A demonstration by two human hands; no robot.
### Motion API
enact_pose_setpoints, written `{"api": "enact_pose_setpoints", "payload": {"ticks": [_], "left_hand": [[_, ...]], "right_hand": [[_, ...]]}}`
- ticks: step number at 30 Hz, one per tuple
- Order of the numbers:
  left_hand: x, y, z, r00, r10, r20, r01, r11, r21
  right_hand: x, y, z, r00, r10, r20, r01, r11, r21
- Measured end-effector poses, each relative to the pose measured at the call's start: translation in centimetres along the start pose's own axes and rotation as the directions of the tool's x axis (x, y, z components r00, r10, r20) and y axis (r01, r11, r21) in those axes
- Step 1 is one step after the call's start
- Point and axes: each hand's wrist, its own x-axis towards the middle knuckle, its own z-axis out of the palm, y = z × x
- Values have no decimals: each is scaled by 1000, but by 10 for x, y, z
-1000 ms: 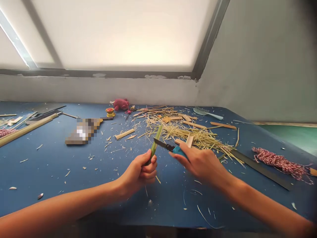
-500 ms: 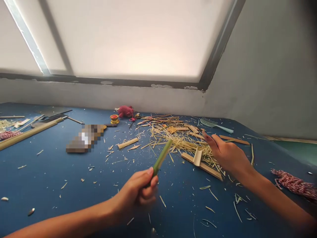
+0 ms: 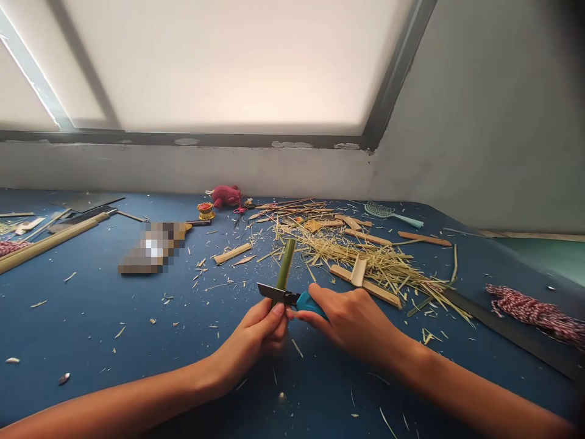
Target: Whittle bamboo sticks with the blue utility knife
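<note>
My left hand is closed round the lower end of a green bamboo strip, which points up and away from me. In my right hand is a knife with a blue handle. Its dark blade lies across the strip just above my left fingers. Both hands meet at the strip, above the blue table. The end of the strip inside my left hand is hidden.
Beyond my right hand spreads a heap of bamboo shavings with split bamboo pieces. A hairbrush lies behind it. Red-and-white cord sits at right. Bamboo poles lie at left, a wooden-edged, pixelated object nearer the middle.
My right hand has come left and nearer to my left hand, bringing the knife blade onto the bamboo strip. The strip has turned more upright. The view has shifted slightly.
</note>
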Motion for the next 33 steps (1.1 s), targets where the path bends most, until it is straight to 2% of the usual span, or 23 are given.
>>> {"api": "enact_pose_setpoints", "payload": {"ticks": [2, 4, 6, 8, 10, 12, 14, 17, 19, 21, 24, 30, 33], "left_hand": [[0, 0, -1, 1000, -14, -3, 14, 999, -29], [-2, 1, 0, 999, -35, 7, 35, 998, -55], [-4, 2, 1, 998, -47, 30, 49, 998, -47], [-6, 3, 3, 998, -40, 53, 41, 999, -14], [-6, 3, 4, 998, -21, 65, 20, 1000, 11], [-5, 2, 5, 998, -5, 62, 5, 1000, 14], [-4, 1, 4, 999, 4, 54, -4, 1000, 1], [-2, 1, 2, 999, 10, 48, -8, 999, -46], [-2, 2, 1, 999, 0, 33, 2, 998, -64], [-3, 3, 0, 1000, -19, 14, 20, 998, -58], [-3, 4, -1, 999, -31, -7, 31, 1000, 1], [-5, 6, 5, 998, -16, -56, 29, 970, 243], [-4, 8, 7, 994, -6, -107, 35, 963, 266]], "right_hand": [[2, 3, 2, 999, -31, 9, 31, 999, -15], [5, 15, 4, 1000, -12, 11, 13, 998, -59], [7, 39, 3, 995, 96, -3, -95, 983, -155], [6, 68, -2, 968, 250, -39, -251, 931, -264], [2, 90, -11, 929, 353, -108, -369, 886, -281], [-3, 94, -19, 909, 384, -164, -414, 878, -240], [-6, 78, -22, 935, 322, -149, -346, 921, -179], [-6, 38, -17, 990, 124, -66, -129, 988, -80], [-3, 15, -12, 999, 28, -27, -29, 999, -35], [-1, 2, -9, 1000, -13, 10, 13, 1000, -10], [-1, -2, -6, 999, -27, 26, 27, 1000, -8], [-5, 9, -2, 998, -63, 8, 63, 995, -80], [-2, 17, 0, 996, -95, 4, 94, 983, -159]]}}
